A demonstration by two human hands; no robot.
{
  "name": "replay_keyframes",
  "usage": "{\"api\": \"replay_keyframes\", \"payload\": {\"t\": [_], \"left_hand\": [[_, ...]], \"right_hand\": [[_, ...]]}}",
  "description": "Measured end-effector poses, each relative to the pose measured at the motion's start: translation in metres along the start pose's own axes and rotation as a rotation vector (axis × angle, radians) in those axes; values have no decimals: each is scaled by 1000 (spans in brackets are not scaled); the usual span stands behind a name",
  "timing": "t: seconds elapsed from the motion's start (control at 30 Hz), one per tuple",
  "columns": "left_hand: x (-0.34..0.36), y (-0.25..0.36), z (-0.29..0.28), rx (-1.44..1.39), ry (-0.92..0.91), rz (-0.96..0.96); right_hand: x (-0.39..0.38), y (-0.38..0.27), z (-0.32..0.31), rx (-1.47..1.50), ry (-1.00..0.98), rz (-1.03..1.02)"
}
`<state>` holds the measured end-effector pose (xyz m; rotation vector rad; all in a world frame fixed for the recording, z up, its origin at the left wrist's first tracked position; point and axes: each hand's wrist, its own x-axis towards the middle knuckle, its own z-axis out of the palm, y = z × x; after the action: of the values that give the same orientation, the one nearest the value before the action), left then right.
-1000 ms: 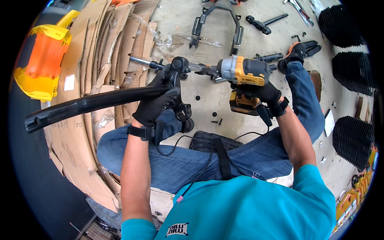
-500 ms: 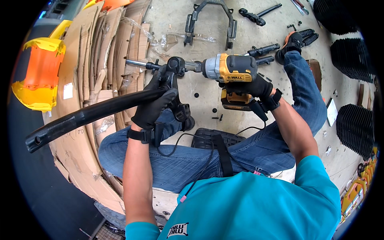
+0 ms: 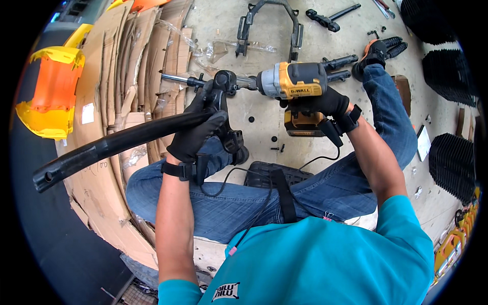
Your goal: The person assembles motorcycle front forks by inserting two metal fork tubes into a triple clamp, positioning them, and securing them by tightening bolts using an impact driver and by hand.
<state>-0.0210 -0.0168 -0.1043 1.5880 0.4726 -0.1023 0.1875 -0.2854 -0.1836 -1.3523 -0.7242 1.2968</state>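
The slanting tube [image 3: 137, 132] is being clamped by the left fingers [image 3: 215, 121]. The driver [image 3: 300, 80], clasped by the right fingers [image 3: 307, 104], is being pointed leftward at the joint [image 3: 224, 81].

Room over floor [image 3: 267, 114] between left hand [image 3: 193, 137] and drill [image 3: 297, 81]; black tube [image 3: 122, 133] blocks left.

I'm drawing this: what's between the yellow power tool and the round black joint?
The head view shows a short grey metal piece there, between the power tool and the round black joint.
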Motion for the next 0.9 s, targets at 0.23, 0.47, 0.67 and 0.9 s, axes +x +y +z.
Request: {"api": "replay_keyframes", "payload": {"t": [0.23, 0.47, 0.67, 0.9], "left_hand": [[-2, 1, 0, 9, -27, -27], [-3, 1, 3, 24, -4, 9], [-3, -3, -1, 3, -17, -44], [0, -5, 1, 103, 3, 57]], "right_hand": [[-5, 2, 19, 414, -10, 70], [-4, 8, 12, 240, -9, 36], [2, 6, 1, 138, -35, 36], [0, 6, 6, 160, -3, 98]]}}
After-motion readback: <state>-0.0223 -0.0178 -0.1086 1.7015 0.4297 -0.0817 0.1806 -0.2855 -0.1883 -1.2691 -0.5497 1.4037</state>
